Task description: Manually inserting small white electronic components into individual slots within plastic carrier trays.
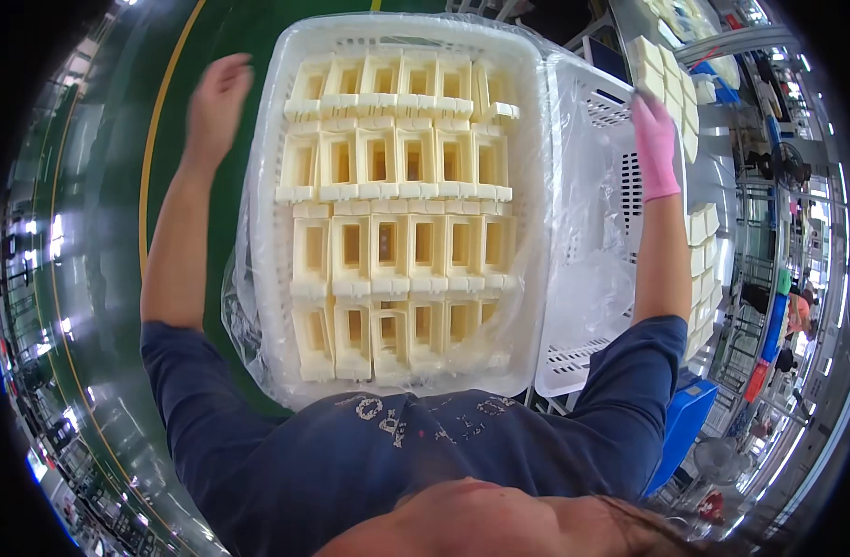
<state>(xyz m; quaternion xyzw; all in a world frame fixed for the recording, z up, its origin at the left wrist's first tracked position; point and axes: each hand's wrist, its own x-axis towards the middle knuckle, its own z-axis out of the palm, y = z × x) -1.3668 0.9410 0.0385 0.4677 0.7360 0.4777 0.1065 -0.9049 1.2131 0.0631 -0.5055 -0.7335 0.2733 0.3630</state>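
Observation:
A white plastic basket lined with clear plastic film stands before me, filled with rows of cream rectangular hollow plastic parts. My left hand is bare and hangs in the air beyond the basket's left side, touching nothing. Its fingers are loosely bent and slightly smeared, with nothing visible in them. On the right, my right hand wears a pink glove. Its fingers close over the far right rim of a second white basket, whose slotted walls show. Part of that grip is hidden behind the hand.
Loose clear film spills from the full basket into the second one. Beyond it on the right, a bench carries stacked cream parts. A blue bin sits near my right elbow. Green floor with a yellow line runs along the left.

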